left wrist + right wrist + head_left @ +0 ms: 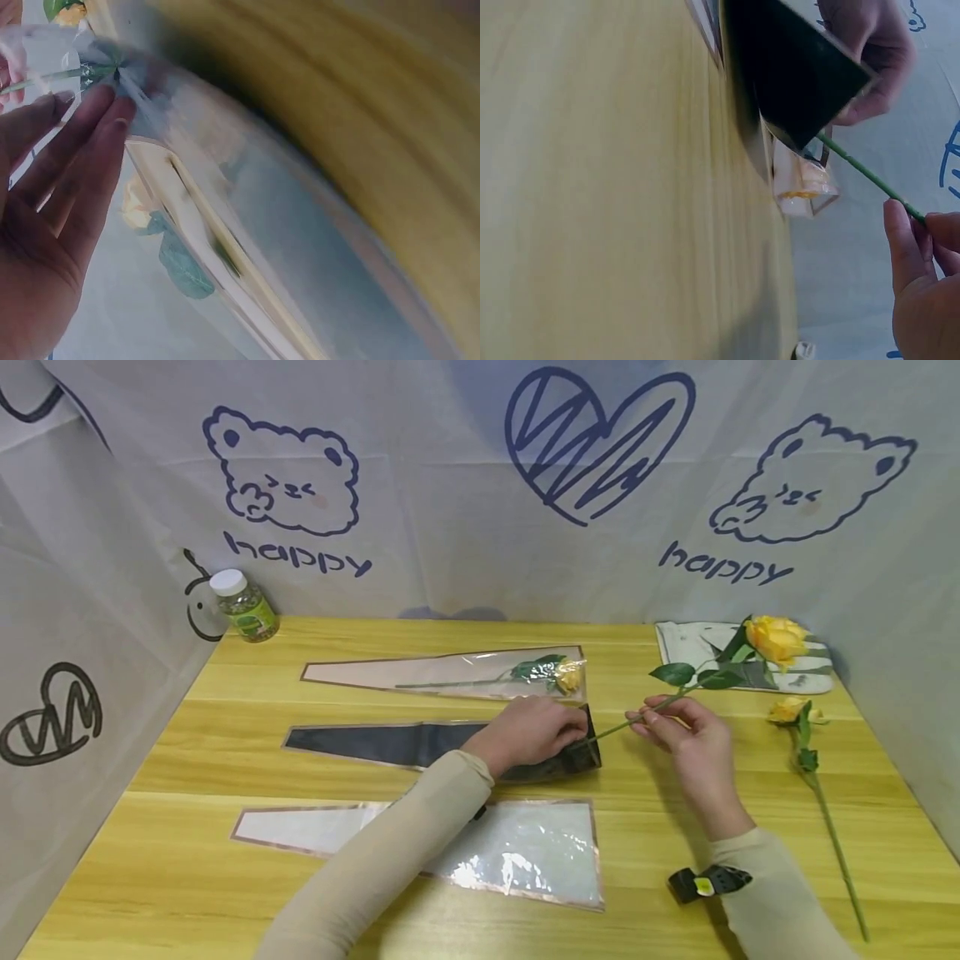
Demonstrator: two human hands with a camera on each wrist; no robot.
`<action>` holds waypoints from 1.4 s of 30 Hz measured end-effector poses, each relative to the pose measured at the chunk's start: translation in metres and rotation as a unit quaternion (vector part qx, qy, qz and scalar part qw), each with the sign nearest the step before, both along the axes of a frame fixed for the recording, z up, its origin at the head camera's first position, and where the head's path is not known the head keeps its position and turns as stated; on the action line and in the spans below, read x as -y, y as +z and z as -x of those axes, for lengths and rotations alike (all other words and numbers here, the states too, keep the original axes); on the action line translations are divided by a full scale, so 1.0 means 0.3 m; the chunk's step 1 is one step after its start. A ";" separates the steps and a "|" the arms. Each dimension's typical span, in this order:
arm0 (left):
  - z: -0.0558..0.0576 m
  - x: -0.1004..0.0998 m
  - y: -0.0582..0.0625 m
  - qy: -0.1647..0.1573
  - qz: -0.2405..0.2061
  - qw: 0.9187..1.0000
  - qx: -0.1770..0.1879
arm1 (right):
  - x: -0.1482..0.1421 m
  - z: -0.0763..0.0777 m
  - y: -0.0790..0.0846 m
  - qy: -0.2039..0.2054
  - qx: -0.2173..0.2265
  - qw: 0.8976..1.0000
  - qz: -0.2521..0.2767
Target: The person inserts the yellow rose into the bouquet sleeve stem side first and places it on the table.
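My right hand (693,743) pinches the green stem of a yellow rose (776,639) between thumb and fingers. The bloom points up and to the right, and the lower stem (870,176) runs into the mouth of a black flower sleeve (360,743). At that mouth my left hand (528,731) grips the sleeve's upper edge, which stands raised and open in the right wrist view. How far the stem reaches inside is hidden by the dark film.
Behind lies a pale sleeve (352,673) with a yellow rose inside; a white sleeve (525,852) lies in front, partly under the left forearm. Another yellow rose (825,802) lies at right. A striped cloth (806,681) and a lidded jar (251,610) are at the back.
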State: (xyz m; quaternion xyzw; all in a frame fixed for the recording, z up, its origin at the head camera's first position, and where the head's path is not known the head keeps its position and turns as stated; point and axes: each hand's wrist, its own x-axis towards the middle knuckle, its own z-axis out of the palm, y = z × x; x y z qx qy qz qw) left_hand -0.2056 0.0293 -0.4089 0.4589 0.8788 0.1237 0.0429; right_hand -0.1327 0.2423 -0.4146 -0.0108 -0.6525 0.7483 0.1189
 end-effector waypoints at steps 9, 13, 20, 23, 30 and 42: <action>-0.008 -0.020 0.005 0.021 -0.027 0.999 0.000 | 0.042 0.005 -0.026 0.015 0.030 0.999 0.014; -0.008 -0.021 0.004 0.030 -0.033 0.999 0.014 | 0.053 0.005 -0.029 0.001 0.045 0.999 0.015; 0.001 -0.017 -0.002 0.032 -0.055 0.997 0.032 | 0.049 -0.001 -0.022 -0.004 0.034 0.999 0.001; 0.005 -0.016 -0.004 0.030 -0.069 0.996 0.036 | 0.046 -0.001 -0.021 0.006 0.033 0.999 0.000; 0.004 -0.026 0.008 0.035 -0.096 0.993 0.056 | 0.050 0.002 -0.034 0.024 0.070 0.997 0.014; 0.006 -0.028 0.009 0.028 -0.092 0.994 0.051 | 0.004 0.024 -0.112 0.024 0.027 0.997 0.066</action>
